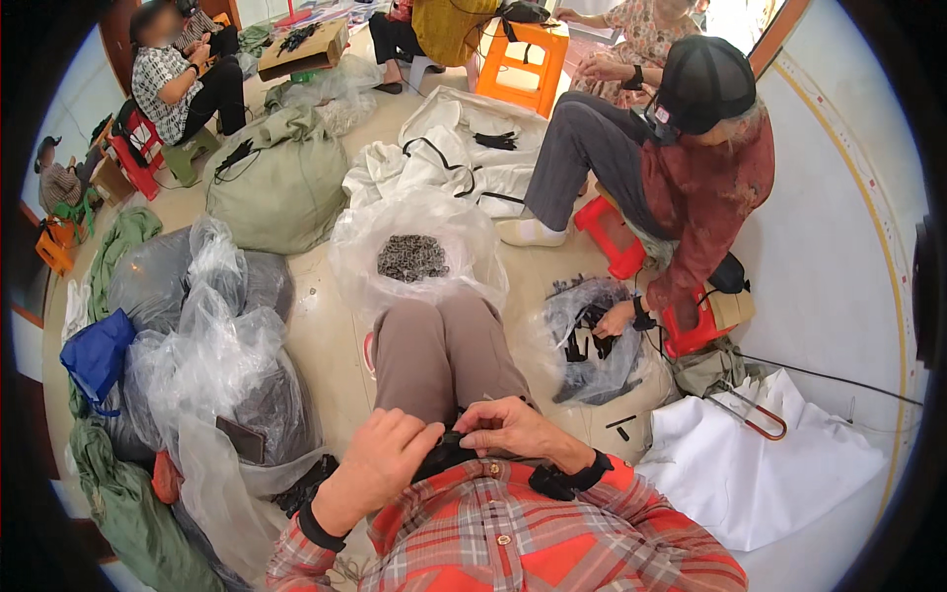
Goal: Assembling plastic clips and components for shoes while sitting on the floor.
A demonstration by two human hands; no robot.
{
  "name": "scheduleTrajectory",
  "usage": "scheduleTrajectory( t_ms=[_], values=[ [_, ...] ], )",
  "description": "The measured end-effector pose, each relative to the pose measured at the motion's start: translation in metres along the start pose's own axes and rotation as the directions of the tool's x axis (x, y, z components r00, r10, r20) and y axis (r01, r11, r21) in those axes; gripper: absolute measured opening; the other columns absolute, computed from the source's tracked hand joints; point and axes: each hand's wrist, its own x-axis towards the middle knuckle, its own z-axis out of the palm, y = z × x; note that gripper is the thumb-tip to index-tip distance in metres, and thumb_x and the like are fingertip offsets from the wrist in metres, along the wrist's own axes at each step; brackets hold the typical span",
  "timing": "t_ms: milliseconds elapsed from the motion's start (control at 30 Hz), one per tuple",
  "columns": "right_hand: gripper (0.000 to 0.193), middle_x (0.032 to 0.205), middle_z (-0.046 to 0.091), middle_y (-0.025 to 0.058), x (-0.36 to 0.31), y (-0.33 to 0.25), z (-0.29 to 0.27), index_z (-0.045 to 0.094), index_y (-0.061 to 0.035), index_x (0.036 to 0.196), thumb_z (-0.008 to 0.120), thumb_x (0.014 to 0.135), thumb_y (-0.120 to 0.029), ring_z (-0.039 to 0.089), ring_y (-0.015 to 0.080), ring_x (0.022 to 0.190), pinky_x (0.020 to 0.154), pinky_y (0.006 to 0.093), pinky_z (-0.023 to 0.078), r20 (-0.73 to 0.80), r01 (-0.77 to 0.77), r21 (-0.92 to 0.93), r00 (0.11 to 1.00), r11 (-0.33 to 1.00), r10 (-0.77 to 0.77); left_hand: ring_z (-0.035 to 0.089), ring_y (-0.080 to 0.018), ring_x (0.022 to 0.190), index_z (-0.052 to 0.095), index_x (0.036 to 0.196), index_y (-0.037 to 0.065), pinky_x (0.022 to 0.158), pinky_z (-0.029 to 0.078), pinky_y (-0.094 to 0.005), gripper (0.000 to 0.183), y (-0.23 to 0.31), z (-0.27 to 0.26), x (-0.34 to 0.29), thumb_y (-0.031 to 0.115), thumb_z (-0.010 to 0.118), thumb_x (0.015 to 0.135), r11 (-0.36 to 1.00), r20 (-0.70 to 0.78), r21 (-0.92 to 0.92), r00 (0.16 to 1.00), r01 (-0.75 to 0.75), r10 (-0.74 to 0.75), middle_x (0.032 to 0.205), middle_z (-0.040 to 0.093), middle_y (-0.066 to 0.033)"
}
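Observation:
Just above my lap, my left hand (390, 449) and my right hand (508, 431) come close together. Both pinch a small black piece (451, 440) between thumb and fingers. It is mostly covered by the fingertips, so its exact kind cannot be told. More black material (434, 462) lies against my shirt below the hands. Beyond my knees, an open clear plastic bag (355, 242) holds a heap of small dark metal pieces (412, 259).
To the right, a co-worker's hand (617, 318) reaches into a clear bag (614, 380) of black parts. White cloth (760, 474) with a handled metal tool (764, 424) lies at lower right. Stuffed plastic bags (212, 365) crowd my left; a green sack (281, 187) stands beyond. Red stools (610, 237) flank the co-worker.

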Motion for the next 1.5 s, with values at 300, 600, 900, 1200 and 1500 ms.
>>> scheduleTrajectory(
  t_ms=[300, 600, 900, 1200, 1500],
  values=[
    [0.019, 0.082, 0.063, 0.0071, 0.001, 0.004, 0.003, 0.061, 0.0005, 0.096, 0.064, 0.079, -0.009, 0.058, 0.0128, 0.075, 0.067, 0.0259, 0.047, 0.06, 0.236, -0.318, 0.972, 0.919, -0.229, 0.053, -0.0242, 0.089, 0.058, 0.097, 0.008, 0.078, 0.043, -0.0352, 0.029, -0.001, -0.011, 0.004, 0.013, 0.058, 0.068, 0.941, 0.331, 0.178, 0.918, -0.287, 0.218, 0.091, 0.055, -0.0061],
    [0.016, 0.067, 0.058, 0.0021, -0.012, -0.011, 0.014, 0.06, 0.001, 0.092, 0.062, 0.082, -0.011, 0.052, 0.0066, 0.056, 0.049, 0.0214, 0.042, -0.048, -0.102, 0.052, 0.993, 0.993, 0.105, 0.053, -0.0257, 0.084, 0.061, 0.094, 0.005, 0.07, 0.044, -0.0347, 0.032, -0.007, 0.016, 0.001, 0.001, 0.067, 0.063, 0.956, -0.02, -0.28, 0.995, 0.088, -0.097, 0.089, 0.054, -0.009],
    [0.019, 0.071, 0.058, 0.0027, -0.014, -0.012, 0.023, 0.061, 0.0021, 0.094, 0.06, 0.083, -0.013, 0.052, 0.0083, 0.059, 0.054, 0.0235, 0.043, -0.059, -0.014, -0.001, 0.998, 1.0, 0.014, 0.054, -0.0255, 0.082, 0.059, 0.097, 0.005, 0.066, 0.046, -0.0338, 0.031, 0.014, 0.02, -0.004, 0.006, 0.063, 0.066, 0.991, 0.037, 0.088, 0.994, -0.101, 0.098, 0.09, 0.053, -0.0088],
    [0.018, 0.075, 0.059, 0.0034, -0.018, -0.009, 0.017, 0.059, 0.0023, 0.092, 0.057, 0.084, -0.014, 0.053, 0.0075, 0.067, 0.059, 0.0227, 0.044, 0.043, -0.092, -0.011, 0.995, 0.996, 0.092, 0.057, -0.0265, 0.077, 0.06, 0.099, 0.004, 0.064, 0.048, -0.0328, 0.032, 0.014, 0.018, -0.013, -0.002, 0.065, 0.067, 0.972, -0.015, -0.185, 0.989, 0.143, -0.149, 0.089, 0.055, -0.0102],
    [0.017, 0.073, 0.057, 0.0017, -0.024, -0.021, 0.022, 0.057, 0.0019, 0.09, 0.06, 0.084, -0.014, 0.052, 0.0054, 0.064, 0.058, 0.0219, 0.043, -0.043, -0.173, 0.079, 0.983, 0.982, 0.177, 0.052, -0.0151, 0.092, 0.062, 0.092, 0.001, 0.079, 0.045, -0.0266, 0.029, 0.015, 0.03, -0.015, -0.011, 0.066, 0.066, 0.515, 0.103, -0.734, 0.822, 0.443, -0.561, 0.1, 0.048, -0.0064]
  ],
)
